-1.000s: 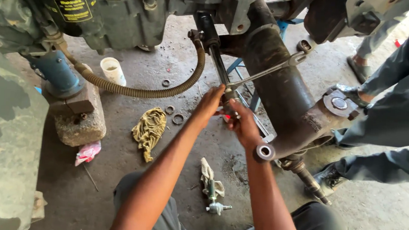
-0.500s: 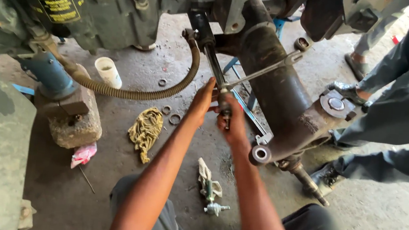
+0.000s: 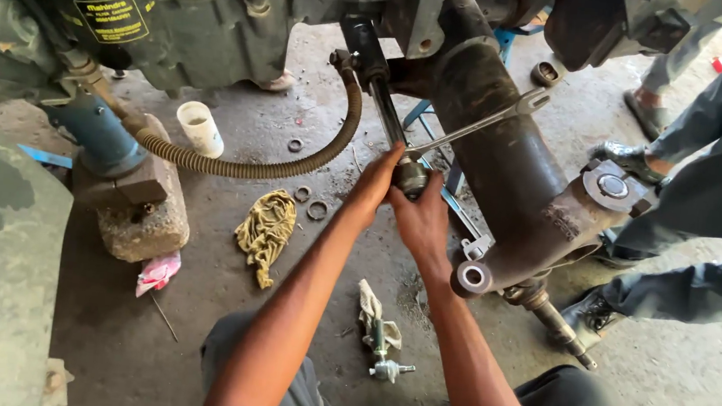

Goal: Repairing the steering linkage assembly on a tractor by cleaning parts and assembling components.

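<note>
hands [image 3: 397, 199] gripping steering rod end [image 3: 411, 176], wrench [image 3: 474, 127]

Bare floor [image 3: 234, 142] left of my hands [image 3: 396, 202] leaves room, but the hose [image 3: 294, 166] arcs across it and the axle [image 3: 505, 168] blocks the right.

the stained concrete floor [image 3: 213, 365] carries a crumpled yellow rag [image 3: 266, 231], a white plastic cup [image 3: 200, 128] and a few metal rings [image 3: 317, 210] near the rag. a rough stone block [image 3: 140, 224] sits on it at left with a pink scrap [image 3: 157, 273] just beside it. a small metal part wrapped in cloth [image 3: 378, 335] lies nearer the person.
</note>
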